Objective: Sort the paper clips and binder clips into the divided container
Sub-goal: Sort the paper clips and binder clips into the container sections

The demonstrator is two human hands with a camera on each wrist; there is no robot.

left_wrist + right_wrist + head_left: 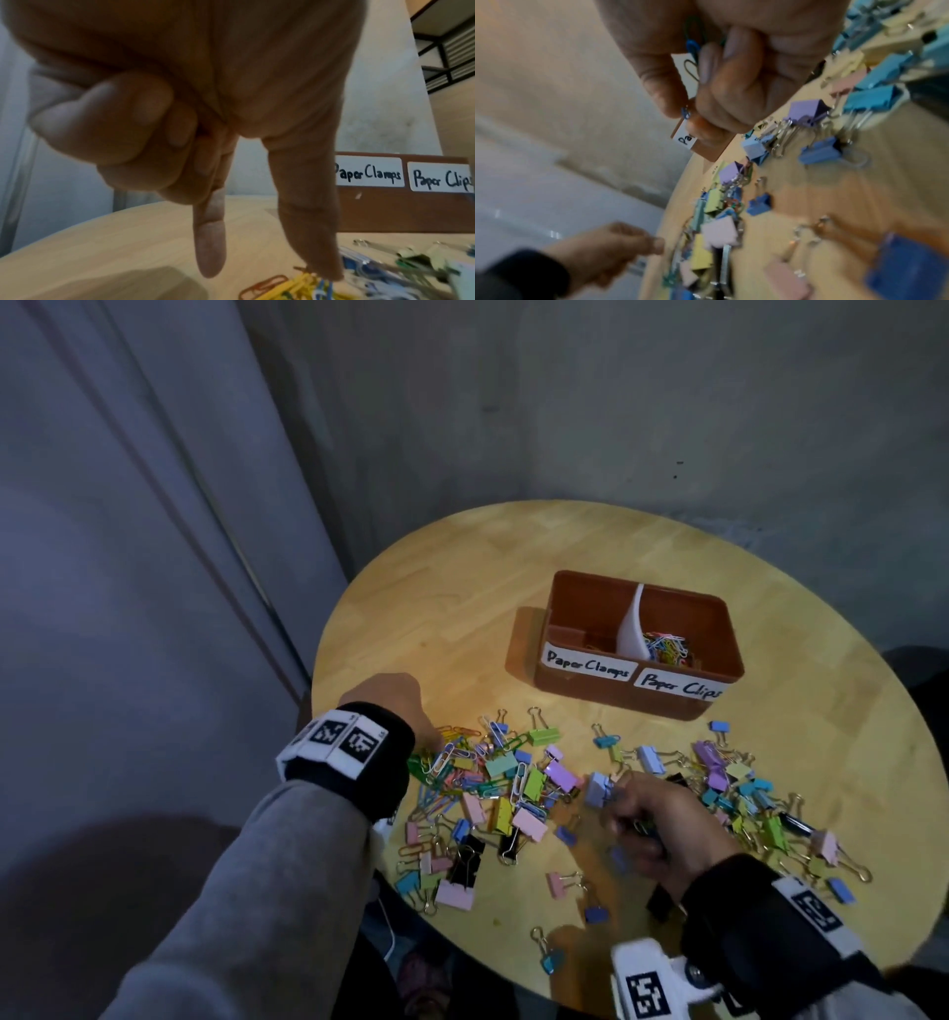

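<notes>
Right wrist view: the right hand (706,67) pinches several paper clips (691,45) loosely, so some could slip; the left hand (395,711) reaches, forefinger and thumb extended.

From the head view, my left hand (395,706) covers its own fingertips, so I cannot see there what they touch. In my right hand (721,67) only small loops of blue and green wire show; the rest is hidden. The right wrist view is blurred, and the container (403,194) label is cut off at the picture edge.
</notes>
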